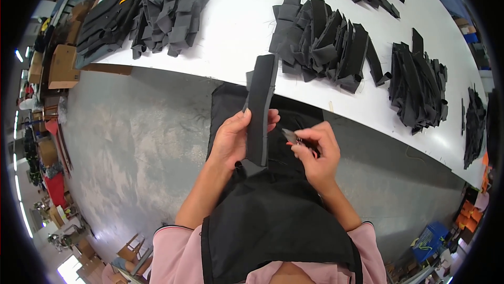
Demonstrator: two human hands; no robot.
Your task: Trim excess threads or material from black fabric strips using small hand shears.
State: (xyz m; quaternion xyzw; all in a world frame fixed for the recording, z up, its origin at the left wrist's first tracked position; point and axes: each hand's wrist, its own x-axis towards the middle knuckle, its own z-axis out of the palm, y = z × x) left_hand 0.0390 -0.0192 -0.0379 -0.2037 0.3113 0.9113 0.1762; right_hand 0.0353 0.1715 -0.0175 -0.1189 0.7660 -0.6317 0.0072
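Holding black strip (260, 105) in left hand (231, 137), apparently snips (289, 136) in right (321, 150).

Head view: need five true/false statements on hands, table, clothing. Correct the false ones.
1. The left hand holds a black strip. True.
2. The right hand is empty. False: it holds a small metal tool with orange-red parts.
3. Several piles of black pieces lie on the white table. True.
4. The held strip lies flat on the table. False: the left hand holds it up, near the table's edge.
5. The wearer's sleeves are blue. False: the sleeves are pink.
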